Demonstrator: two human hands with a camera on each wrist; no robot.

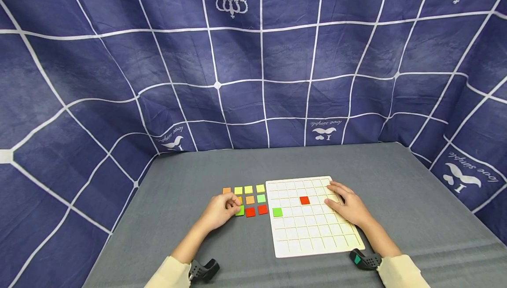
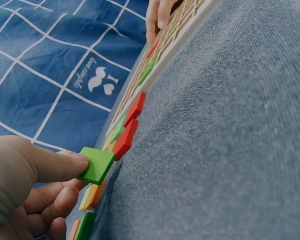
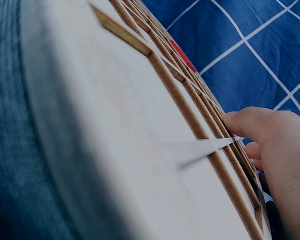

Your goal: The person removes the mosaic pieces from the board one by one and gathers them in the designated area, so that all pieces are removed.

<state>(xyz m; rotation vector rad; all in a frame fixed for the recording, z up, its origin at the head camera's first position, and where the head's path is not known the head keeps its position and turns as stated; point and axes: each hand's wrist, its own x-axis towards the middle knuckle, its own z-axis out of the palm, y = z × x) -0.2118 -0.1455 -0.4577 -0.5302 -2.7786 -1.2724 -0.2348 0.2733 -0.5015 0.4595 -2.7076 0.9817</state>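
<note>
My left hand [image 1: 219, 211] pinches a bright green square tile [image 2: 98, 165] between thumb and fingers, at the near left of the loose tiles. In the left wrist view the tile is raised and tilted. Right of these tiles lies a pale wooden grid board [image 1: 280, 253]. It carries a red tile [image 1: 304, 200] in its upper middle and a green tile [image 1: 277, 212] in its left column. My right hand [image 1: 350, 206] rests on the board's right edge, fingers loosely spread; in the right wrist view the thumb touches the top, and the other fingers are partly hidden.
Two red tiles [image 1: 250, 212] lie between the left hand and the board. Behind them are orange tiles [image 1: 250, 199], a light green tile [image 1: 261, 198] and several yellow tiles [image 1: 248, 189]. A grey cloth [image 1: 190, 169] covers the table; a blue checked curtain [image 1: 245, 59] hangs behind.
</note>
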